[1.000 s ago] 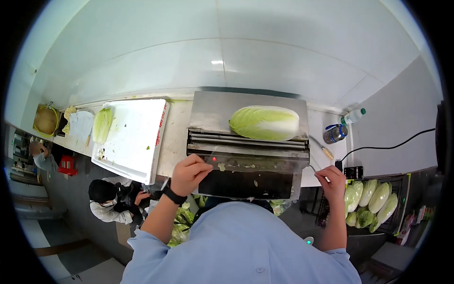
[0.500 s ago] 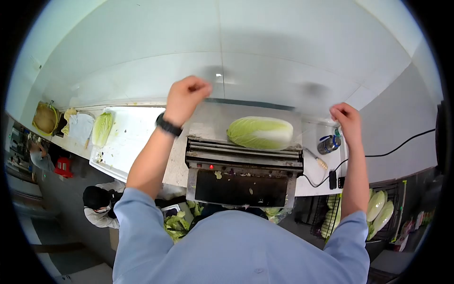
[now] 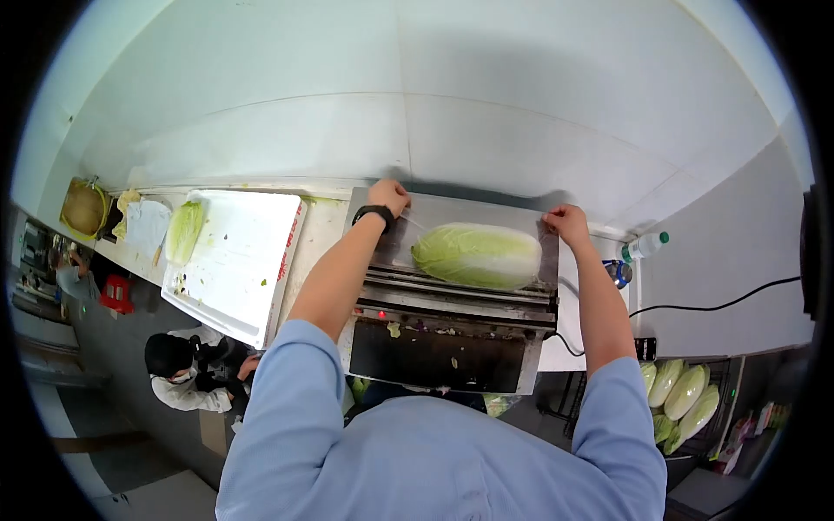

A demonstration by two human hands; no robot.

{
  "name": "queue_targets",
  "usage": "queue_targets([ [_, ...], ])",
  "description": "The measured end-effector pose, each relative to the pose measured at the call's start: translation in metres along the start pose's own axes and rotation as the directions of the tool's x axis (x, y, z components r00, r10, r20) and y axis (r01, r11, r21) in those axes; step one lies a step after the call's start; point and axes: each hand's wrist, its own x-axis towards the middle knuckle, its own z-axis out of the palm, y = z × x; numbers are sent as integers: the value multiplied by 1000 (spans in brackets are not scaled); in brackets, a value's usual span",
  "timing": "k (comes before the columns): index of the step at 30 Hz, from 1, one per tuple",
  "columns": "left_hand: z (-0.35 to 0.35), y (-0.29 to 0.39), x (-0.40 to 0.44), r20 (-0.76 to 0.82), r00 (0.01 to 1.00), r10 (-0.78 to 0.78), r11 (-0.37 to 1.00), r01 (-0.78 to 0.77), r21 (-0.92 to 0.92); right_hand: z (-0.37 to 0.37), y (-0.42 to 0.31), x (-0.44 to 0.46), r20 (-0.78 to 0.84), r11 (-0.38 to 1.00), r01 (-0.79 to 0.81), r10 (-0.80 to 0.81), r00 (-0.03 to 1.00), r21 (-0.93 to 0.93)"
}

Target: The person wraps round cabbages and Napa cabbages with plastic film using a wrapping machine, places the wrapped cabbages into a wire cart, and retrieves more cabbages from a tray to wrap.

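A napa cabbage lies on its side on the metal top of a wrapping machine, under clear film that stretches between my hands. My left hand, with a black watch at the wrist, pinches the film at the far left of the machine top. At the far right edge, my right hand pinches the film's other corner. Below the rollers is a dark plate with leaf scraps near its upper edge.
A white tray holds another cabbage on the left. A bottle, flask and black cable are on the right, above a crate of cabbages. A person in a black cap is at lower left.
Both hands first rose from the machine's near side, then came down at its far edge, drawing the film over the cabbage. The view has shifted slightly.
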Motion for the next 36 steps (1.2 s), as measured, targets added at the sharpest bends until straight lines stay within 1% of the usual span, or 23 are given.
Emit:
queue_targets([
  [2,6,-14,-13,-36,992,123,984,-117,133,1,-2,-11,-31,989,38,-43,999,-141],
  [4,5,-27,-29,2,978,207,978,-207,25,1,-5,-22,-49,971,40,-53,997,-236],
  [5,4,-31,-37,47,979,199,980,-198,-15,-1,-7,-27,-57,958,40,-58,997,-283],
  [7,-2,-38,-53,106,969,223,970,-209,-127,-6,-13,-38,32,937,19,-9,999,-348],
  [8,-1,-44,-60,127,964,236,966,-218,-140,-10,-16,-43,77,925,15,16,997,-380],
  [9,-5,-42,-69,162,957,239,968,-222,-120,-16,-18,-48,164,939,-34,96,982,-342],
  [11,-14,-40,-84,264,932,249,968,-229,-105,-29,-22,-60,342,951,-142,235,910,-276],
  [13,-29,-39,-94,393,882,262,965,-235,-115,-53,-39,-79,424,915,-196,343,838,-353],
  [14,-40,-40,-95,453,854,254,966,-244,-81,-62,-42,-86,459,894,-217,395,796,-393],
  [16,-63,-37,-101,565,794,225,964,-264,-12,-88,-25,-93,403,858,-188,405,821,-478],
  [17,-74,-28,-103,473,854,216,933,-323,157,-96,-18,-91,374,837,-171,403,835,-519],
  [18,-84,-11,-104,366,874,320,917,-382,112,-100,-32,-89,232,875,-83,217,948,-477],
  [19,-87,10,-103,255,878,406,897,-436,73,-101,-57,-89,79,893,13,26,997,-449],
  [20,-82,26,-103,144,866,479,872,-489,40,-93,-74,-89,-78,893,109,-158,984,-436],
  [21,-67,41,-95,133,784,606,794,-606,-50,-76,-88,-84,-29,945,268,-278,960,-187],
  [22,-49,55,-87,106,681,725,689,-713,-135,-56,-100,-78,-21,910,406,-406,914,78],
  [24,-1,64,-73,137,558,818,567,-823,-37,-8,-89,-60,136,865,442,-480,867,237],
  [26,14,71,-78,363,715,597,796,-583,-160,25,-80,-62,231,877,372,-447,864,304],
  [27,19,70,-81,481,745,462,885,-426,-190,29,-80,-71,286,908,225,-334,898,354],
  [29,27,55,-80,498,766,406,908,-279,-311,35,-79,-88,416,901,-92,-102,904,423],
  [30,32,43,-81,515,773,371,910,-192,-366,35,-79,-94,412,880,-125,-85,907,458],
  [33,36,30,-79,453,838,304,894,-87,-439,34,-72,-101,395,830,-188,-42,918,525],
  [36,18,42,-99,489,862,137,830,170,-532,36,-60,-99,360,839,-168,-35,932,517],
])
